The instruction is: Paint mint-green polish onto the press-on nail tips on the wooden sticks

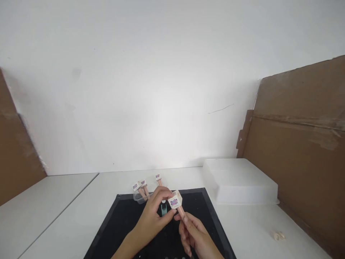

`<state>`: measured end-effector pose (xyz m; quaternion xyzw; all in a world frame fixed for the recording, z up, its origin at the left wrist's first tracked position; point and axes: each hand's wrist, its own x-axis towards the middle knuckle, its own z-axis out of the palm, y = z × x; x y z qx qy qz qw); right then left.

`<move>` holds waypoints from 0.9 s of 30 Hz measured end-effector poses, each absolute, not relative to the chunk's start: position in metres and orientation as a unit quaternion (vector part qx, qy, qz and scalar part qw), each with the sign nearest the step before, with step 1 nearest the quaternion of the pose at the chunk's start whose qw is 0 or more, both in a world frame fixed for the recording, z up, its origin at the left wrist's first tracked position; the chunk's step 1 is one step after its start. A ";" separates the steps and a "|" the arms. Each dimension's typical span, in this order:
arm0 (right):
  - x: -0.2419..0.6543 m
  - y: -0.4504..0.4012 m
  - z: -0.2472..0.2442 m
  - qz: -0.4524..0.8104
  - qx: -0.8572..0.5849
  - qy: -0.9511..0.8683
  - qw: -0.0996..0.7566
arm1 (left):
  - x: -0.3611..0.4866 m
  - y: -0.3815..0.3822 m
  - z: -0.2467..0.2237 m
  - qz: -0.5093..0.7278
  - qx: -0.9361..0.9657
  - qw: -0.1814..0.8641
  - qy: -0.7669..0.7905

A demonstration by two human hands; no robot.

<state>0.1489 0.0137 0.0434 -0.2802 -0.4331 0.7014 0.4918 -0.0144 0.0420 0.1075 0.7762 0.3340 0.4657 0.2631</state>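
A white cube-shaped head with a purple print (174,201) sits on a pink stick (181,212), held over the black mat. My left hand (155,212) reaches in from the left, its fingers on the cube's top edge and its thumb near the lower edge. Lower down, my right hand (192,232) is closed around the pink stick. Behind my left hand, a small teal and black object (164,208) is partly visible. Similar pink sticks with printed cube heads (144,187) lean in a clear plastic tray (138,198), and another one (158,178) stands just right of them.
The black mat (121,216) lies on a white table (78,216). An upturned translucent white bin (242,181) stands at the back right. Two small cream rings (279,236) lie at the right. Cardboard panels (296,154) border the sides, with a white wall (161,90) behind.
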 end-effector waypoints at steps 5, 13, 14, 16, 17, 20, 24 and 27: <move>0.150 0.011 0.050 0.754 -0.250 -0.390 0.466 | -0.022 0.043 0.092 0.494 0.709 0.407 0.296; 0.149 0.009 0.048 0.763 -0.267 -0.450 0.379 | -0.044 0.044 0.077 0.479 0.696 0.456 0.278; 0.148 0.009 0.047 0.747 -0.287 -0.469 0.373 | -0.046 0.044 0.073 0.491 0.690 0.453 0.279; 0.146 0.010 0.044 0.714 -0.322 -0.504 0.363 | -0.049 0.044 0.066 0.510 0.677 0.449 0.283; 0.145 0.010 0.043 0.699 -0.334 -0.519 0.361 | -0.050 0.044 0.063 0.516 0.672 0.448 0.286; 0.141 0.010 0.038 0.659 -0.348 -0.559 0.363 | -0.053 0.044 0.057 0.522 0.663 0.447 0.297; 0.137 0.007 0.031 0.570 -0.381 -0.623 0.376 | -0.057 0.042 0.059 0.515 0.660 0.447 0.314; 0.139 0.007 0.029 0.437 -0.401 -0.709 0.381 | -0.056 0.039 0.062 0.512 0.653 0.446 0.336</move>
